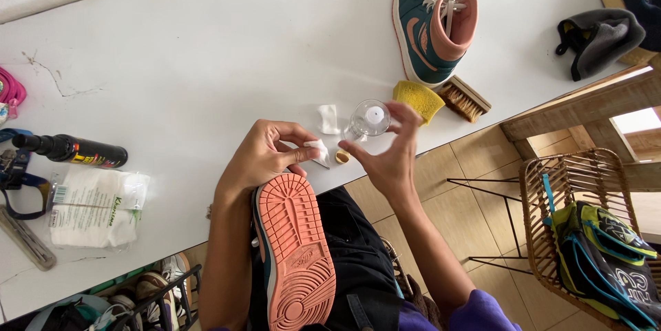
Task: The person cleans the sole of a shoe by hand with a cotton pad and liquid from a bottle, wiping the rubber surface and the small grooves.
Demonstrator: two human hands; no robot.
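**A:** From my feed, the biggest thing is the white worktop (pixel 206 48). Why is one shoe up there and one down here?

**B:** The spare sneaker (pixel 432 22) lies on its side at the far edge, toe pointing away from me, well apart from the hands, so I take it as parked. The sneaker on my lap (pixel 295 248) is turned sole up, with its salmon tread facing the camera. Its long axis runs from the worktop edge back toward my body; I judge the toe end is the one by the worktop, just under my left hand (pixel 265 155), whose forearm seems to steady it.

**A:** And the grips?

**B:** My left grip is pinched closed, thumb against fingers, on a small white wipe (pixel 319 150). My right hand (pixel 389 155) is half open, fingers spread and curled around a little clear bottle (pixel 370 119) that stands upright on the worktop; I can't tell whether they actually touch it.

**A:** Small bits?

**B:** A second wad of wipe (pixel 329 119) lies just beside the bottle, and a tan cap (pixel 341 157) lies between my hands.
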